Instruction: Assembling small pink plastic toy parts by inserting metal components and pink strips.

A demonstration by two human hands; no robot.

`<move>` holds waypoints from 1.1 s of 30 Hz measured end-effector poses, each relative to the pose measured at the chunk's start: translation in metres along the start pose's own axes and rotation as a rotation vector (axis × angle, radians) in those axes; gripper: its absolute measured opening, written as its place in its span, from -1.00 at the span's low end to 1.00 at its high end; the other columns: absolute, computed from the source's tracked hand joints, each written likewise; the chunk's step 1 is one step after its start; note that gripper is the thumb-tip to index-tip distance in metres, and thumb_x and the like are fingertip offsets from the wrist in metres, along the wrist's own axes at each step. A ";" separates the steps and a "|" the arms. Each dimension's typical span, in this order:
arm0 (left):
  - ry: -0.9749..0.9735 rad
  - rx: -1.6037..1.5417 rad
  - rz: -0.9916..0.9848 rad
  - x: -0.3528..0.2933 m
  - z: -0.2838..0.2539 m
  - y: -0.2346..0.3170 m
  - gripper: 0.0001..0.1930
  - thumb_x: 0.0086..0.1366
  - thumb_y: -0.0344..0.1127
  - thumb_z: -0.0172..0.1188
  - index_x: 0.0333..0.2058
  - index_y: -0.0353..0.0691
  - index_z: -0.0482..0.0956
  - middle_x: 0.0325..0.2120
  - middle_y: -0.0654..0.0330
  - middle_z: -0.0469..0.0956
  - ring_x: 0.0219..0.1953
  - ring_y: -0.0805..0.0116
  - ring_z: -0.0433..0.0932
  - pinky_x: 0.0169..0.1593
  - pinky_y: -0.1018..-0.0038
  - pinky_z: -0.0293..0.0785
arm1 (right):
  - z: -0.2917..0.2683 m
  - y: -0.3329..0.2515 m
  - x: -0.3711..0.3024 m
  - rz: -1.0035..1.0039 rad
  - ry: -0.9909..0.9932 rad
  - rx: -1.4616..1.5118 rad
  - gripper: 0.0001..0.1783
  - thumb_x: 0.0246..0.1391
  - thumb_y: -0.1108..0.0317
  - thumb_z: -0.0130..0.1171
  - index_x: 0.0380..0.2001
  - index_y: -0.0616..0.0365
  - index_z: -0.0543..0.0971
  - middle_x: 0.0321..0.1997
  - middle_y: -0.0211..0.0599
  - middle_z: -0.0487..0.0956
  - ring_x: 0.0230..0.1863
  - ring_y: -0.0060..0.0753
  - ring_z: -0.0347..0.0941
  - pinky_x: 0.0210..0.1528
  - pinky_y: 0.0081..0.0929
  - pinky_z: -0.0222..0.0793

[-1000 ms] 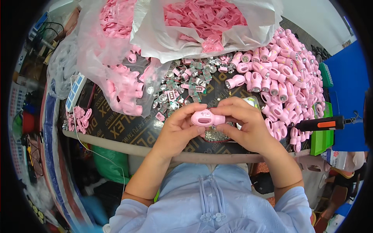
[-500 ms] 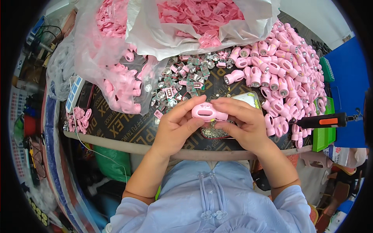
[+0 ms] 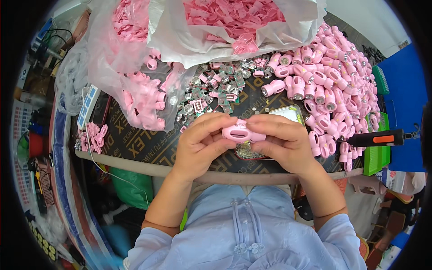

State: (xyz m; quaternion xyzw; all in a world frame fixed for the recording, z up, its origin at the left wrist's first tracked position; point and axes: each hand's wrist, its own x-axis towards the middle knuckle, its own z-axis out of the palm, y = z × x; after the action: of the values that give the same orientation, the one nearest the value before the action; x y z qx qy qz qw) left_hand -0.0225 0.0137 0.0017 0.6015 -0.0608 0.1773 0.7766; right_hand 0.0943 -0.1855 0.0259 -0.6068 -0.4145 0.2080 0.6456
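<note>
Between both hands, just above the table's near edge, is a small pink toy flashlight (image 3: 237,134) with an oval opening in its body. My left hand (image 3: 202,143) pinches its left end between thumb and fingers. At its right end, my right hand (image 3: 284,140) grips it the same way. Below the flashlight sits a small tray of tiny metal parts (image 3: 250,153), partly covered by my fingers. Behind my right hand stands a clear-walled box (image 3: 289,112), mostly hidden. Loose circuit boards and reflectors (image 3: 211,92) lie beyond my left hand.
A large pile of pink flashlights (image 3: 330,83) covers the right side. White bags of pink shells (image 3: 234,20) stand at the back. An electric screwdriver (image 3: 377,138) hangs at the right by a green tray (image 3: 377,150). A power strip (image 3: 87,108) and pink pieces (image 3: 93,137) lie left.
Both hands keep hold of the flashlight in nearly the same place. It has tilted slightly between the fingers, and the whole view has shifted a little.
</note>
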 end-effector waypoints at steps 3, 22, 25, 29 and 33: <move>-0.003 0.042 0.014 -0.001 -0.003 -0.001 -0.53 0.19 -0.64 0.30 0.11 -0.32 0.53 0.07 0.11 0.39 0.08 0.34 0.49 0.11 0.45 0.52 | 0.004 0.000 0.000 0.025 0.033 0.141 -0.50 -0.04 0.65 0.37 0.05 0.21 0.62 0.09 -0.13 0.59 0.07 -0.38 0.55 0.01 -0.49 0.55; 0.054 0.266 0.016 0.004 0.005 0.011 -0.61 0.18 -0.60 0.33 0.02 -0.32 0.61 -0.07 0.14 0.49 -0.10 0.42 0.57 -0.11 0.56 0.61 | 0.014 -0.004 0.007 -0.122 0.086 -0.374 -0.45 -0.13 0.59 0.43 0.03 0.19 0.62 -0.02 -0.09 0.63 -0.01 -0.16 0.60 0.00 -0.36 0.53; 0.035 0.241 0.013 0.005 0.007 0.013 -0.62 0.19 -0.60 0.32 0.02 -0.33 0.61 -0.13 0.17 0.47 -0.11 0.42 0.57 -0.10 0.55 0.61 | 0.016 -0.003 0.003 -0.127 0.104 -0.368 -0.44 -0.14 0.59 0.44 0.03 0.19 0.62 -0.04 -0.10 0.64 -0.02 -0.17 0.60 -0.04 -0.39 0.54; 0.023 0.236 0.013 0.005 0.012 0.009 -0.59 0.21 -0.60 0.31 0.06 -0.34 0.57 -0.10 0.16 0.46 -0.09 0.43 0.56 -0.07 0.54 0.60 | 0.016 0.001 -0.005 0.019 0.132 -0.177 -0.46 -0.09 0.63 0.40 0.05 0.21 0.61 0.01 -0.11 0.61 0.00 -0.27 0.59 -0.02 -0.45 0.54; 0.095 -0.048 -0.119 0.011 0.024 0.007 -0.58 0.23 -0.59 0.30 0.08 -0.33 0.53 -0.03 0.15 0.43 -0.06 0.45 0.53 -0.06 0.54 0.58 | 0.008 -0.001 -0.008 0.136 0.176 0.085 -0.49 -0.01 0.71 0.32 0.07 0.25 0.59 0.12 -0.14 0.53 0.05 -0.41 0.54 0.04 -0.54 0.55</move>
State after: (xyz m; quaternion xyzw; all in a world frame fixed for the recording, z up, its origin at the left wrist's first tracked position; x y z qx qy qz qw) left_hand -0.0115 -0.0055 0.0178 0.5763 0.0080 0.1576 0.8019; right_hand 0.0836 -0.1872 0.0242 -0.6214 -0.3048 0.2145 0.6892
